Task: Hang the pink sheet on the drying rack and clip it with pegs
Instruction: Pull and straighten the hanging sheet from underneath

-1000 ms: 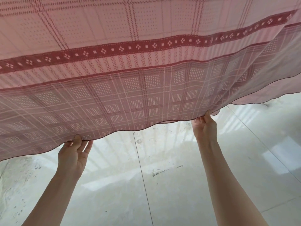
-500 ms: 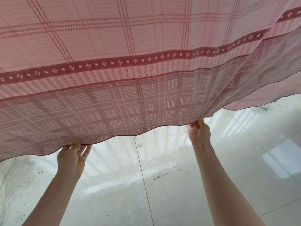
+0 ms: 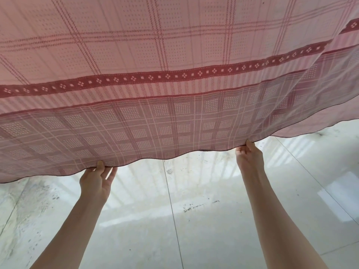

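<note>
The pink sheet (image 3: 174, 78), checked with a dark red patterned band, spreads across the whole upper part of the view. Its wavy dark-edged hem runs from lower left to right. My left hand (image 3: 97, 181) pinches the hem at the left, thumb on the near side, fingers behind the cloth. My right hand (image 3: 249, 158) pinches the hem further right, slightly higher. Both arms reach up and forward. The drying rack and the pegs are hidden behind the sheet or out of view.
Below the sheet lies a glossy pale tiled floor (image 3: 204, 220) with dark grout lines, scuff marks and bright reflections. A second fold of the sheet (image 3: 330, 105) hangs at the right.
Both hands have pulled the hem lower and toward me, so more of the sheet's upper checked part shows. The grips on the hem have stayed the same.
</note>
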Motion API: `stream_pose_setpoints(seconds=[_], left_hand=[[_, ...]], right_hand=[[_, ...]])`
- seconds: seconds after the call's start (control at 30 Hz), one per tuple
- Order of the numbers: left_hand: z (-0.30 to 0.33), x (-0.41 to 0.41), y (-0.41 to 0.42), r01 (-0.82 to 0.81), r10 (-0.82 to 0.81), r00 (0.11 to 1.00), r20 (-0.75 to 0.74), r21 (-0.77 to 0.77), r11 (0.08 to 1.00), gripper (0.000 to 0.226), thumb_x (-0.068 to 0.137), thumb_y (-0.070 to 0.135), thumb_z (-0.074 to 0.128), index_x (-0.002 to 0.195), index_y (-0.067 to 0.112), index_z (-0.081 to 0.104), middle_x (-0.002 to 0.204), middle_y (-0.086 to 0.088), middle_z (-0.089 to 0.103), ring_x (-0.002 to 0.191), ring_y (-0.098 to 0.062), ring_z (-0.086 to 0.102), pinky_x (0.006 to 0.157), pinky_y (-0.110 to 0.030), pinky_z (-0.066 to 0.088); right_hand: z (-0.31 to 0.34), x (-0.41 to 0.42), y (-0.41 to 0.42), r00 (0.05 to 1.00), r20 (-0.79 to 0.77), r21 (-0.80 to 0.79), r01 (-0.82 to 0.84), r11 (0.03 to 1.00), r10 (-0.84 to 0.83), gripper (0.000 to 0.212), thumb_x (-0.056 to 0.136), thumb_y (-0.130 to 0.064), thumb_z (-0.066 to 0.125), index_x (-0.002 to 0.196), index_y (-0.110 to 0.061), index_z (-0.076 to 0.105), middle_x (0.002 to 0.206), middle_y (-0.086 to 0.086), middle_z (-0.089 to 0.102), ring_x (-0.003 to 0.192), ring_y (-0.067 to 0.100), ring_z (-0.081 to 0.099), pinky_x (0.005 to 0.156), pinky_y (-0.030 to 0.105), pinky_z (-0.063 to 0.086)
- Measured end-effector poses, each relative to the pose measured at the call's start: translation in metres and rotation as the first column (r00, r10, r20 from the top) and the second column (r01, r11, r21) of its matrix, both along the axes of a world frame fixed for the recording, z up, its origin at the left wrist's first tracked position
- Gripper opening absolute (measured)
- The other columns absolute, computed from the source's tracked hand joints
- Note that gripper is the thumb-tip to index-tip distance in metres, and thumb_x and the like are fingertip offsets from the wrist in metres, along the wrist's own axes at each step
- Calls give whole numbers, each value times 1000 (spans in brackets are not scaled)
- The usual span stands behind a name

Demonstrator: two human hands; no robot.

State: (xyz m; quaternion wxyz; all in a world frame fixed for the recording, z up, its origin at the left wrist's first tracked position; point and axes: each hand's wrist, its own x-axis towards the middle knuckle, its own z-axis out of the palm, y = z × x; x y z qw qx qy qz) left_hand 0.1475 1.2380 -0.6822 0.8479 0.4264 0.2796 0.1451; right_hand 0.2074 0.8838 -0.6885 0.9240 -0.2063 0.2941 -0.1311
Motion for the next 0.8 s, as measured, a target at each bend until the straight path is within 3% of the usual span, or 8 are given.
stream_pose_setpoints(seconds=[0.1,0.23,0.3,0.37,0.47,0.57,0.7,0.8], left_hand=[[2,1,-4,-43,43,999,-10,-39,998,18,96,4,42,87,14,54,93,3,61,91,-11,61,94,-40,46],[-3,0,-23,-6,52,987,152,-289,957,10,92,24,52,98,17,57,97,8,65,97,-7,63,102,-37,42],[-7,0,-45,122,-37,970,242,-350,929,41,87,40,56,120,16,53,109,8,66,107,-8,61,105,-41,39],[-9,3,-79,282,-197,941,277,-314,907,58,87,46,54,134,14,42,126,6,59,113,-10,58,105,-45,37],[-10,10,-146,526,-455,841,292,-253,812,36,77,34,60,112,25,58,121,9,63,117,-14,55,100,-47,39],[-11,20,-202,655,-614,748,252,-131,744,22,77,26,62,98,22,65,119,8,65,120,-15,53,96,-43,44],[-13,38,-238,575,-556,814,167,-107,811,18,79,20,63,97,21,67,103,10,71,108,-13,60,90,-37,47],[-14,52,-241,440,-425,897,120,-155,884,13,88,11,56,87,19,67,86,9,73,88,-11,68,86,-35,49]], right_hand=[[4,-3,0,998,43,-52,38,998,-35,16,94,-6,46,84,-16,54,81,-3,55,70,-2,55,62,10,46],[-3,-13,3,991,134,89,15,996,-27,16,91,5,47,92,-6,59,90,0,59,81,7,58,75,15,50],[-3,-12,5,984,174,102,15,995,-32,16,92,5,46,93,-6,58,91,1,58,82,8,57,81,17,49],[-2,-11,9,982,188,89,0,996,-16,17,93,4,44,94,-4,59,94,2,59,85,9,57,85,19,48],[-6,-11,15,979,201,50,-36,998,26,21,94,1,43,110,0,57,111,7,58,99,14,56,98,24,43],[-12,-8,19,978,196,-4,-67,998,66,33,95,-2,43,126,4,49,127,13,53,117,20,50,108,28,36],[-15,-1,9,964,249,22,-102,995,93,19,94,-1,43,104,-3,59,103,6,60,97,14,58,97,26,43],[-18,3,-1,953,231,-36,-191,981,194,15,91,-11,48,102,-10,57,103,3,55,99,14,54,93,28,47]])
